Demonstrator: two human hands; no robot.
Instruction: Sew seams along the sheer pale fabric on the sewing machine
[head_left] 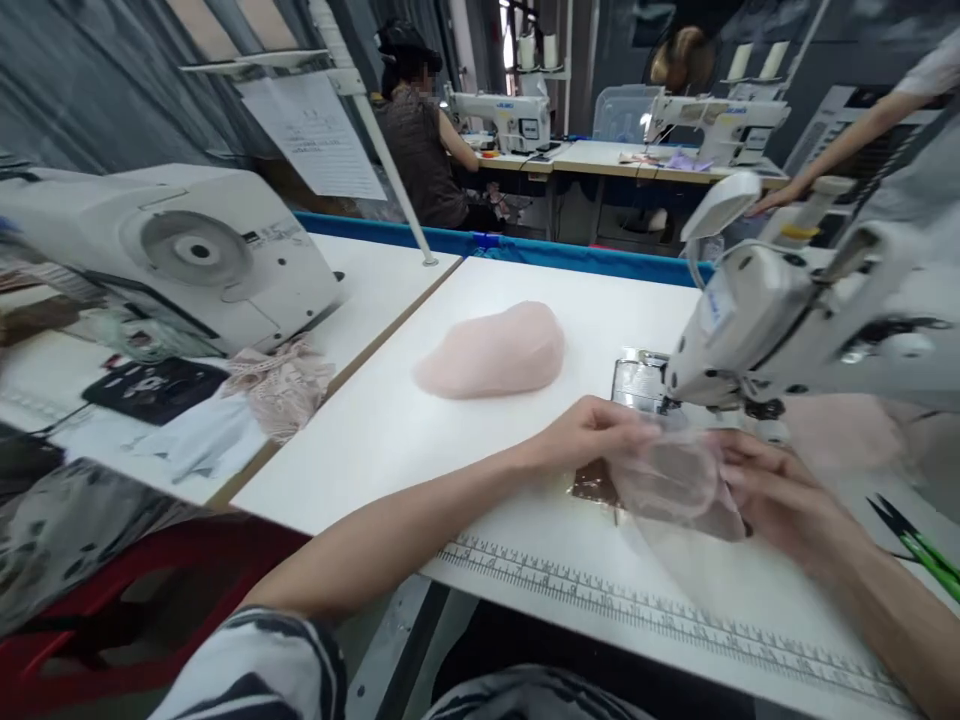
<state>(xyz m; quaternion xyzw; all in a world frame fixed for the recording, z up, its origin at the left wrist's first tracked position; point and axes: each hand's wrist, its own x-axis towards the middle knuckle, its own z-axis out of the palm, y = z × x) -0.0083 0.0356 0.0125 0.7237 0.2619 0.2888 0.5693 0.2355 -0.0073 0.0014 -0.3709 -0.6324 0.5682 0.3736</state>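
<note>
Sheer pale fabric (675, 490) stretches between my two hands in front of a white sewing machine (742, 320). My left hand (607, 435) pinches its left edge close to the needle area and the metal plate (637, 380). On the right, my right hand (772, 485) grips the other side, its fingers closed and slightly blurred. The fabric hangs over the table's front part, and the tabletop shows through it. Left of the machine, a pink piece of sheer fabric (495, 350) lies flat on the white table (375, 450).
Green-handled scissors (922, 550) lie at the right edge. A printed ruler strip (562, 585) runs along the table front. Another sewing machine (180, 250) stands left, beside crumpled pink lace (281, 385). A seated person (420, 130) works behind; another person's arm (847, 150) reaches in at right.
</note>
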